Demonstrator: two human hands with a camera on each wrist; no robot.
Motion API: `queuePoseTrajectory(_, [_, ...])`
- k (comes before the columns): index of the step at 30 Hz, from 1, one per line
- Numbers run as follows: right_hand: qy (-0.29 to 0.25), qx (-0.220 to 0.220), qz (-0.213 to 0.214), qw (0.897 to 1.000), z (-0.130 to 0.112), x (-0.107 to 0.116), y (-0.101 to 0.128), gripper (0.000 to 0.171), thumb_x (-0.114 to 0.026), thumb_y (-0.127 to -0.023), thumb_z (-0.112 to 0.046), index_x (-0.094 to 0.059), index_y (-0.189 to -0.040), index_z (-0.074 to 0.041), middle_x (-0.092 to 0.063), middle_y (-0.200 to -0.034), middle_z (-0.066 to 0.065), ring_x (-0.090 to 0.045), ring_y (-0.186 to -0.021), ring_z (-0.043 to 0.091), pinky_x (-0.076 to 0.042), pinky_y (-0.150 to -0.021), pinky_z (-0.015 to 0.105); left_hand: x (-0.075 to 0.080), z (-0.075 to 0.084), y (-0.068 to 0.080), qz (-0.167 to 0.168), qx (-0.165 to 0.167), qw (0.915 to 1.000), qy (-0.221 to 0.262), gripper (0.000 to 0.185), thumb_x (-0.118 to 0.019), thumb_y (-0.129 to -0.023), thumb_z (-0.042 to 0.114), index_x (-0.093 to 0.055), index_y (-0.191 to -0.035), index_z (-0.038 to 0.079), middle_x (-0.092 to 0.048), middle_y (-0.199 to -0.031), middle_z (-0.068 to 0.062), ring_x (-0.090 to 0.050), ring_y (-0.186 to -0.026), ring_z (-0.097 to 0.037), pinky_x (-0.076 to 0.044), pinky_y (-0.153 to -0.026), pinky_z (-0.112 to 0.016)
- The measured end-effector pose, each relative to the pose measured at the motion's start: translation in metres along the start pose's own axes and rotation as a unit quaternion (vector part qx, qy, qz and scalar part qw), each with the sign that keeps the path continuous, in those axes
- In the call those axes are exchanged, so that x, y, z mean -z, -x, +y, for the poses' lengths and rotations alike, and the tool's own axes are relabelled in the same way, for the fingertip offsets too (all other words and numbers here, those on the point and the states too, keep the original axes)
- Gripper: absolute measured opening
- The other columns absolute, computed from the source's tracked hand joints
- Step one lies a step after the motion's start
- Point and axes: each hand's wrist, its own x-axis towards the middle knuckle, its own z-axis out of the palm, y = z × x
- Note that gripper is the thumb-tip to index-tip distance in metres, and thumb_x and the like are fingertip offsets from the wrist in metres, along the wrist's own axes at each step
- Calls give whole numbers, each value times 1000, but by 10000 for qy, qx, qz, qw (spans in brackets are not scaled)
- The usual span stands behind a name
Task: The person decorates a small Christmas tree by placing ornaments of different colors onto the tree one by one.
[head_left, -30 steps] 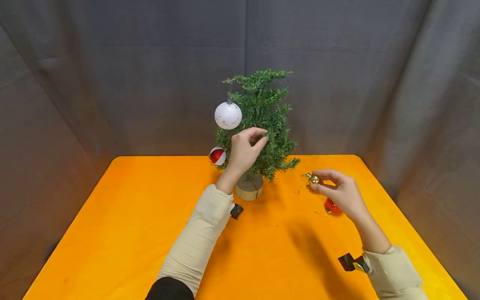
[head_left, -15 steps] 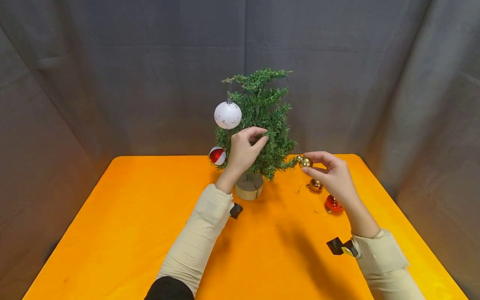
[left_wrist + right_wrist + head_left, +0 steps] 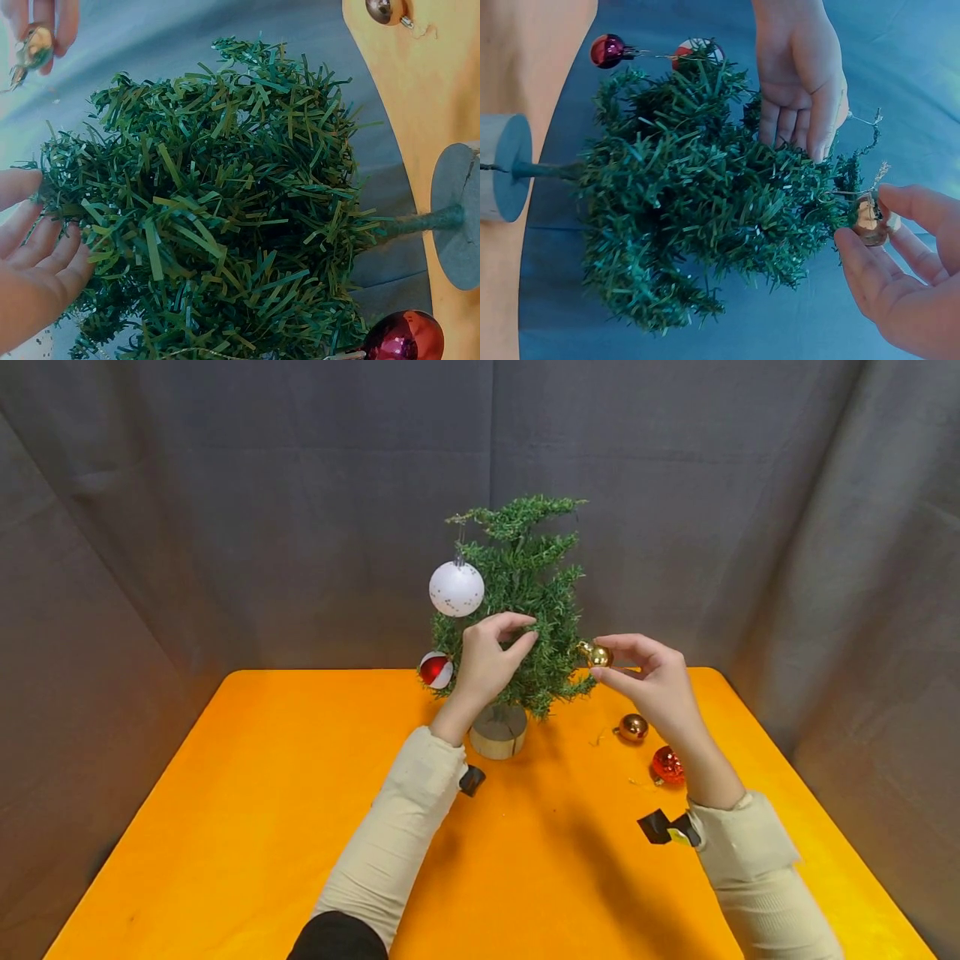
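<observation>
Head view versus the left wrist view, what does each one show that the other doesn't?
Only the head view shows the white bauble hanging high on the tree, the red ornament on the orange table, and both sleeves. Only the left wrist view shows the underside of the wooden base and the branches close up. Both show the tree, the left hand at a branch, and the right hand pinching a gold bauble.
</observation>
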Motion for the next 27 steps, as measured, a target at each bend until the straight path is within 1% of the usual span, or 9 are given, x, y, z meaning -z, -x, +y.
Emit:
queuePoseTrajectory(6, [-154, 27, 49, 9999, -6, -6, -9, 32, -66, -79, -3, -60, -109, 3, -61, -100, 3, -55, -87, 11, -47, -76, 18, -1, -1, 0, -16, 4, 10000, -8, 19, -63, -83, 8, -67, -100, 1, -63, -99, -11, -60, -82, -19, -47, -74, -23])
queuePoseTrajectory(13, [-361, 127, 129, 9992, -14, -12, -21, 30, -66, -80, -3, -60, -108, 5, -62, -94, 1, -56, -84, 14, -48, -75, 21, 0, 0, -1, 4, -34, 10000, -4, 19, -63, -83, 7, -67, -100, 0, -64, -98, -11, -60, -83, -19, -47, -74, -23])
queuePoseTrajectory(19, [-525, 226, 148, 9983, -19, -15, -30, 30, -65, -80, -2, -59, -109, 7, -61, -94, 1, -55, -85, 14, -47, -77, 21, 1, 0, -1, -13, -69, 10000, -24, 19, -63, -83, 7, -66, -101, 1, -63, -99, -11, -60, -84, -19, -47, -74, -22])
queuePoseTrajectory(23, [-630, 210, 51, 9978, -20, -18, -34, 31, -65, -80, -1, -58, -110, 7, -61, -90, 1, -55, -83, 14, -48, -73, 20, 1, 1, -1, -50, -113, 9999, -29, 21, -64, -83, 7, -66, -102, 1, -63, -100, -11, -59, -85, -19, -46, -74, -22])
queuePoseTrajectory(27, [-619, 189, 0, 9979, -17, -19, -37, 31, -65, -80, -2, -59, -109, 6, -61, -88, 1, -55, -82, 15, -47, -69, 20, 1, 0, -2, -53, -156, 9999, -10, 22, -64, -82, 7, -65, -104, 0, -63, -100, -11, -59, -87, -19, -46, -74, -22])
